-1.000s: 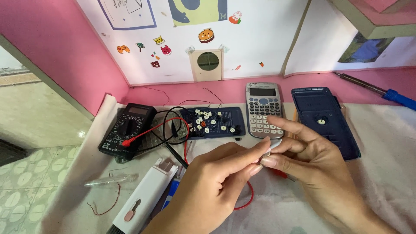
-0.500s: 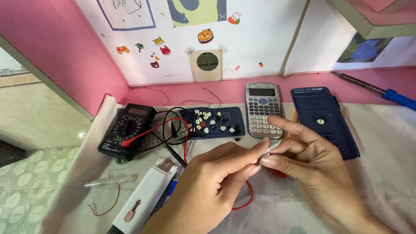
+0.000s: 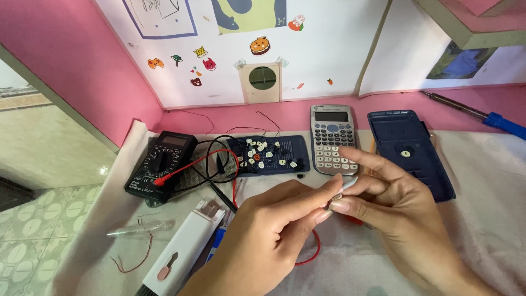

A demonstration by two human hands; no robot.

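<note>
Both hands meet over the white cloth [image 3: 482, 181]: left hand [image 3: 274, 241] and right hand [image 3: 400, 214] pinching one small part [image 3: 336, 197]; its long axis cannot be told.

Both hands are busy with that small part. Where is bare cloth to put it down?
Bare cloth lies right of the right hand, below the blue back cover. Crowded: left of the left hand, with multimeter, leads, keycap tray and white tool.
</note>
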